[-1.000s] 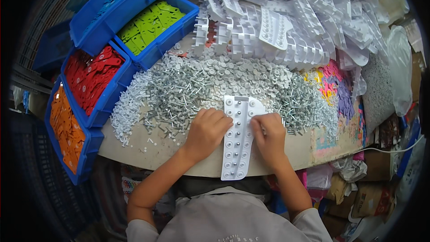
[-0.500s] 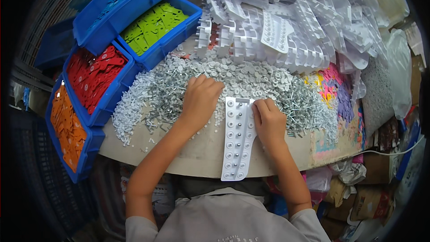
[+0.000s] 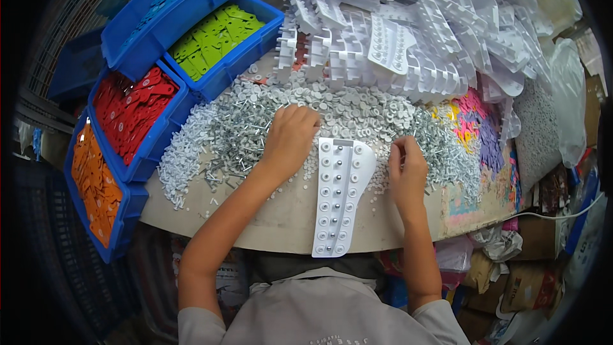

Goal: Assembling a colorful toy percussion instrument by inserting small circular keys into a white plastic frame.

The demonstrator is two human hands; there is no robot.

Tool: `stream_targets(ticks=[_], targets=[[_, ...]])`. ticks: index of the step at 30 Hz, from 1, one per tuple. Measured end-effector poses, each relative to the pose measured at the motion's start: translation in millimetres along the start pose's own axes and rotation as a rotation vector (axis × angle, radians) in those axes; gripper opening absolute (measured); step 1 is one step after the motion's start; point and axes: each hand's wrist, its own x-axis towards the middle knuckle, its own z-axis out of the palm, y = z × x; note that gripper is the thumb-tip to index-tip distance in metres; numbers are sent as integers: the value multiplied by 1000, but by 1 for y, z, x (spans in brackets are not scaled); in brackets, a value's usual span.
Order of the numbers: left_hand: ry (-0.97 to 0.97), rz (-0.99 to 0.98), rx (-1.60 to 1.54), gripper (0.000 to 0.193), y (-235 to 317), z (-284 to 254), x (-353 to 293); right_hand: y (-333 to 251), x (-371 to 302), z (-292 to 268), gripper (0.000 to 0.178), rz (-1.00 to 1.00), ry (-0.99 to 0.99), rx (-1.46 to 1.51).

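A white plastic plate [image 3: 336, 198] with round washers along both long sides and metal pin heads down its middle lies upright in front of me, its lower end at the table's edge. My left hand [image 3: 291, 137] is closed, knuckles up, over the heap of white washers [image 3: 377, 105] and silver metal pins [image 3: 239, 137]; its fingertips are hidden. To the right of the plate, apart from it, my right hand [image 3: 408, 169] has its fingers curled together beside more metal pins [image 3: 440, 153]. Whatever either hand holds is too small or hidden to make out.
Blue bins with red pieces [image 3: 134, 112], orange pieces [image 3: 96, 182] and green pieces [image 3: 214, 38] curve along the left. A tall stack of white plastic racks [image 3: 396, 45] fills the back. Pink and purple pieces [image 3: 482, 128] lie at the right, near a clear bag [image 3: 568, 108].
My right hand has left the plate's upper right edge and moved right to the pins. The plate has tilted slightly. My left hand has hardly moved.
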Motion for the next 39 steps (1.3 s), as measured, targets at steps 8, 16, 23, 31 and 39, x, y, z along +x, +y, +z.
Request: stream_targets(ticks=[8,16,23,31,39], targets=[[-18,-178,-155,16,21,-33,-21,19,5,-5,9,-282,35,-339],[-106,-286,-407,9,51,-49,-38,20,28,15,12,-329,102,-358],[-154,-487,-621,10,59,-44,-51,24,32,20,11,-395,126,-344],[-189,-260,-505,11,56,-38,-62,-28,-29,-16,13,-228,-137,159],[-295,-474,-625,7,68,-36,-68,-27,-51,-9,10,-145,-336,238]])
